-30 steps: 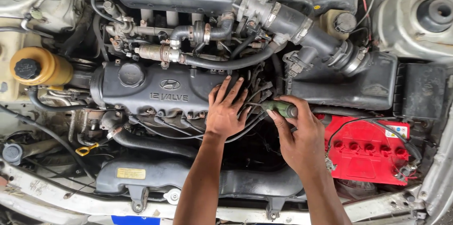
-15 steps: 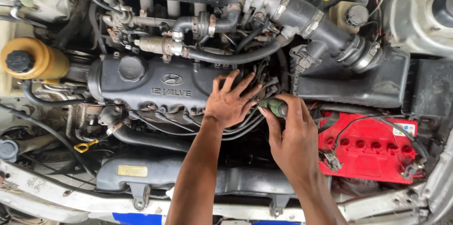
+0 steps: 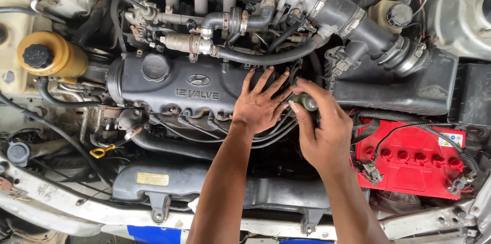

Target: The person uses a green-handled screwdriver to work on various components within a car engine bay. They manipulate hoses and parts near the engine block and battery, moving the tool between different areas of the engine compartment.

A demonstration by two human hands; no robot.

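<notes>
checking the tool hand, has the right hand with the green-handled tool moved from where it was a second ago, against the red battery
Cannot tell: the right hand holds the green-handled tool just left of the red battery, as before; the camera itself shifted.

I have a single view, from the camera worn on the head, looking almost straight down into an open engine bay from the front edge of the car. It sits close: the dark grey ribbed metal valve cover [image 3: 179,88] fills the upper middle, the red rectangular plastic battery [image 3: 409,159] lies at right, and the amber plastic fluid reservoir with a black cap [image 3: 51,56] at left. Both forearms enter from the bottom edge.
</notes>
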